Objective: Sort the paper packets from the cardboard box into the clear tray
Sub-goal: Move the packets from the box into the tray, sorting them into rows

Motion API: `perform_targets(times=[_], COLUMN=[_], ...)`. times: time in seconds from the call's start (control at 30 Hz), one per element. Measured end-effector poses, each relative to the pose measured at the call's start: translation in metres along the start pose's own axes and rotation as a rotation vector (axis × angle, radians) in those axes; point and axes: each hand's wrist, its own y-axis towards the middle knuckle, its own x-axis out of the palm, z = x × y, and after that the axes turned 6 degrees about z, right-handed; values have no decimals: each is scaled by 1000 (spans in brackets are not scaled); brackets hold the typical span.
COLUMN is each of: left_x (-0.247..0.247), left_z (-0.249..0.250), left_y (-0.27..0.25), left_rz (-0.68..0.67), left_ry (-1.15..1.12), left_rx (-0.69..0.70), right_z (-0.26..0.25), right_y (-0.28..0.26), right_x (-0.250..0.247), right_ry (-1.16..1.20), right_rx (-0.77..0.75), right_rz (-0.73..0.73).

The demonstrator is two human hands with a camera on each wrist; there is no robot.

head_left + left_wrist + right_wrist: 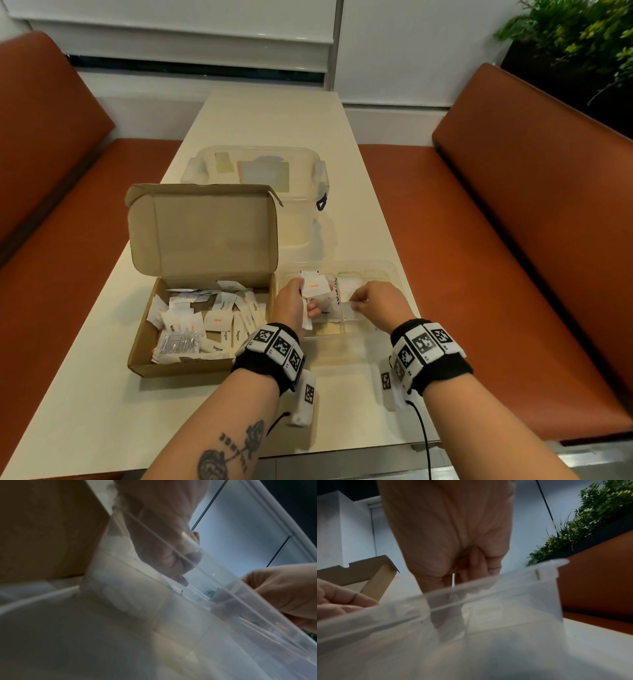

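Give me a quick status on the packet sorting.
Left hand grips several packets over clear tray. Right hand pinches one packet there. Many packets left in cardboard box. Nothing blocking.

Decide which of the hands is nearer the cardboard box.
Left. The left hand is just beside the cardboard box, holding packets; the right hand is farther away over the tray.

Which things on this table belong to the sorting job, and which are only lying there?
Belong to the job:
cardboard box
paper packets
clear tray
left hand, holding several packets
right hand, pinching one packet

Only lying there:
lidded plastic container
orange benches
plant
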Motion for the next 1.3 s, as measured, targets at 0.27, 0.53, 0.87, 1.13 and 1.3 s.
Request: perform_targets(times=[0.27,0.53,0.87,1.13,1.3], left_x=[-1,-2,-2,-2,0], left_z=[-1,-4,-4,-4,-4], left_y=[2,7,8,8,4], left_rz=[-2,9,22,18,-7], left_ry=[-3,4,21,62,29], left_rx=[10,8,5,15,40], right_z=[5,5,2,2,-14], right_y=[4,4,3,4,2], right_x=[10,16,17,18,14], right_ry=[-89,-121,-56,-95,108], right_rx=[-7,-106,-36,-24,-124], right_rz=[16,70,114,130,323])
